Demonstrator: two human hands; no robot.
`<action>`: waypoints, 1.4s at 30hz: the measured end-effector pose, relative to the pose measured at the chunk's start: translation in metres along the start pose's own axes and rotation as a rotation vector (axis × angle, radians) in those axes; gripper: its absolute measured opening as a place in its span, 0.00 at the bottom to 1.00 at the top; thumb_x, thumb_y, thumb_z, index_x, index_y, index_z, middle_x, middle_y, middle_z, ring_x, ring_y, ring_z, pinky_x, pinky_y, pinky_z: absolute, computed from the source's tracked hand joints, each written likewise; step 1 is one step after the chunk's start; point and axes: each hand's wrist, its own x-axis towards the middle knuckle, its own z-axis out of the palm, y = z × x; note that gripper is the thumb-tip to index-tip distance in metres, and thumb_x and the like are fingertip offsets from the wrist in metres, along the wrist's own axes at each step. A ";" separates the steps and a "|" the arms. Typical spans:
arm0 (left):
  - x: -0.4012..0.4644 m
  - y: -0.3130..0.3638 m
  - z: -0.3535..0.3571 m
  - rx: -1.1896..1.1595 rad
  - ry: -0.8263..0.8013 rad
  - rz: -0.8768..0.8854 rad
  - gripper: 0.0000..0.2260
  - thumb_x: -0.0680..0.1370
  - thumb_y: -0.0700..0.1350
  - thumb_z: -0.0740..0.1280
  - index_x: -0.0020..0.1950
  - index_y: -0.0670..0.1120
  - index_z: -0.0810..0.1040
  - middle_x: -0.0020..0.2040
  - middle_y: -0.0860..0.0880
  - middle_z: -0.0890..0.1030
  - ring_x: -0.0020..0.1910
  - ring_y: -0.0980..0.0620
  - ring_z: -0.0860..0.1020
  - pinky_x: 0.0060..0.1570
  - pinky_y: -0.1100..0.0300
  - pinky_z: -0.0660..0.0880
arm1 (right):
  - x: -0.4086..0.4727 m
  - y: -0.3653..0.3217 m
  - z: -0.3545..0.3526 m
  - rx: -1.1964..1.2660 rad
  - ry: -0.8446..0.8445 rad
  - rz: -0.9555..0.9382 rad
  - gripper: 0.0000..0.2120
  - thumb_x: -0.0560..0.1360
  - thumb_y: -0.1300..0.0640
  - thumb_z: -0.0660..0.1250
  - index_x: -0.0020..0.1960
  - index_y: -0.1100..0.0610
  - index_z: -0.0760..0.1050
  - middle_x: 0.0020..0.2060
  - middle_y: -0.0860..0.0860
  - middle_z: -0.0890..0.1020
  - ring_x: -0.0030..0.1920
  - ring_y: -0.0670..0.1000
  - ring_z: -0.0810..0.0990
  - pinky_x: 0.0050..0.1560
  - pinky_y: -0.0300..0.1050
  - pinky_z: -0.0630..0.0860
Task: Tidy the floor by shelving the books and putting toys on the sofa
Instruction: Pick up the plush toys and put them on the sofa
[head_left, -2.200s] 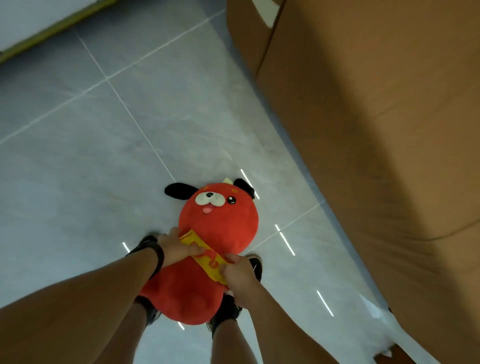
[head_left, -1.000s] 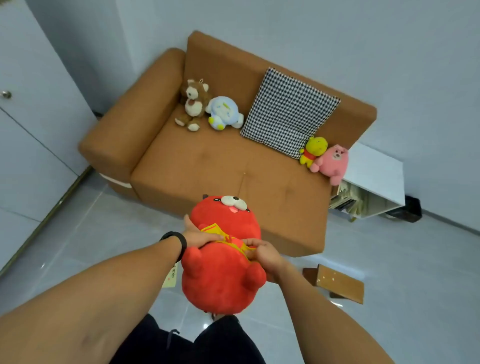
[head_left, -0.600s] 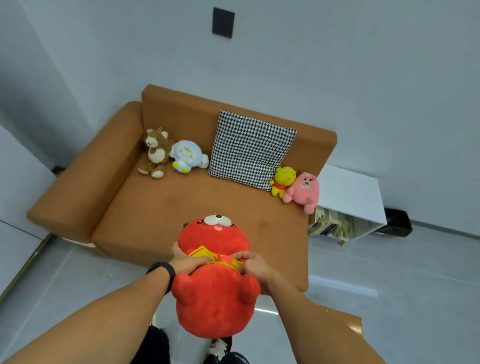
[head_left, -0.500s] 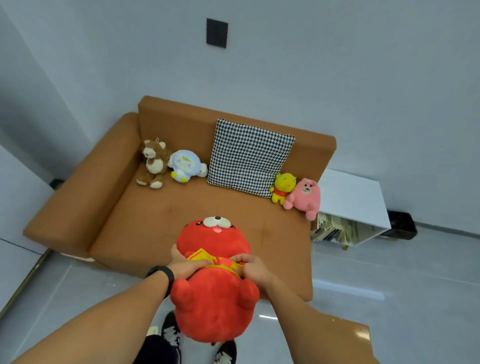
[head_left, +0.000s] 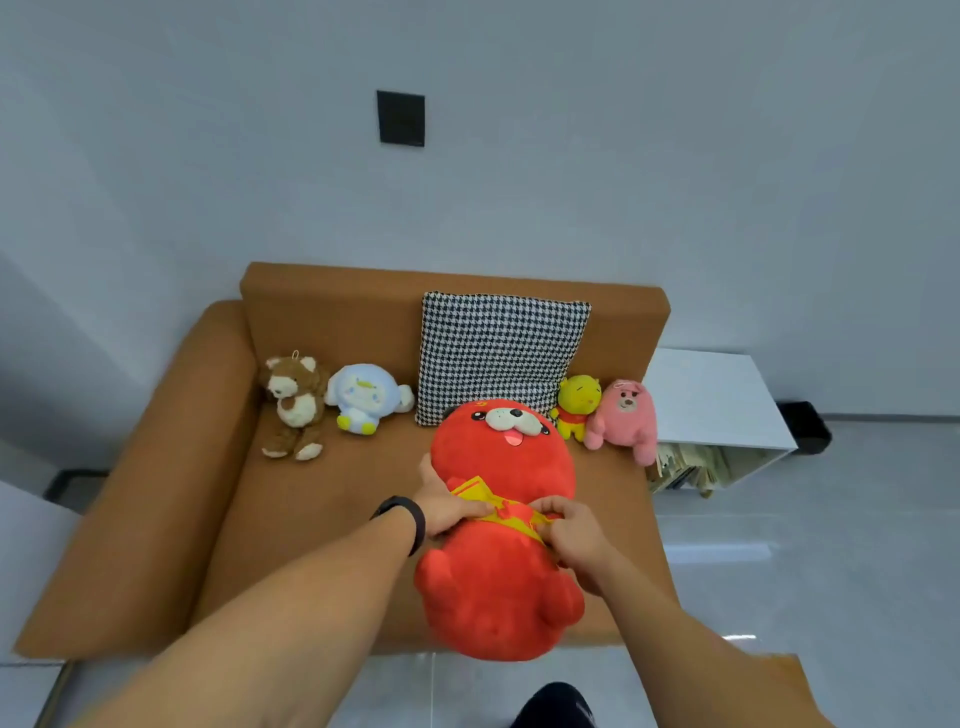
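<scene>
One large red plush toy (head_left: 501, 525), held over the front half of the sofa (head_left: 322, 499) seat with both hands: left hand (head_left: 451, 506) and right hand (head_left: 574, 535) each grip it at the yellow scarf (head_left: 498, 506) round its middle. Step in hand, by judgement: placing this toy on the sofa. Next move calls for lowering it onto bare seat in front of the checked cushion (head_left: 501, 353), clear of the four small toys along the backrest, then letting go.

One head-worn view looks forward and steeply down from above the near edge of the sofa (head_left: 171, 509), facing the far wall (head_left: 623, 156). Both forearms reach in from the near edge, close to the lens; the sofa fills the middle.
</scene>
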 end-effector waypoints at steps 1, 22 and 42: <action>0.007 0.006 -0.006 0.012 -0.007 -0.004 0.65 0.62 0.56 0.84 0.81 0.51 0.37 0.77 0.47 0.64 0.73 0.44 0.67 0.71 0.49 0.67 | 0.008 -0.003 0.003 -0.014 0.008 0.009 0.14 0.74 0.70 0.61 0.47 0.56 0.82 0.28 0.49 0.75 0.24 0.45 0.67 0.24 0.38 0.63; 0.257 0.062 -0.097 -0.727 -0.087 -0.072 0.38 0.66 0.68 0.75 0.72 0.54 0.74 0.66 0.46 0.81 0.65 0.40 0.78 0.68 0.40 0.71 | 0.301 -0.014 0.031 -0.974 0.065 -0.976 0.12 0.68 0.61 0.57 0.47 0.53 0.75 0.47 0.50 0.72 0.47 0.53 0.70 0.31 0.45 0.76; 0.367 0.026 -0.079 -0.513 0.193 -0.174 0.30 0.72 0.77 0.57 0.65 0.62 0.77 0.59 0.54 0.83 0.60 0.50 0.80 0.57 0.44 0.77 | 0.375 0.007 0.079 -0.546 0.368 -0.383 0.16 0.78 0.42 0.61 0.47 0.52 0.81 0.46 0.47 0.83 0.50 0.54 0.76 0.48 0.49 0.71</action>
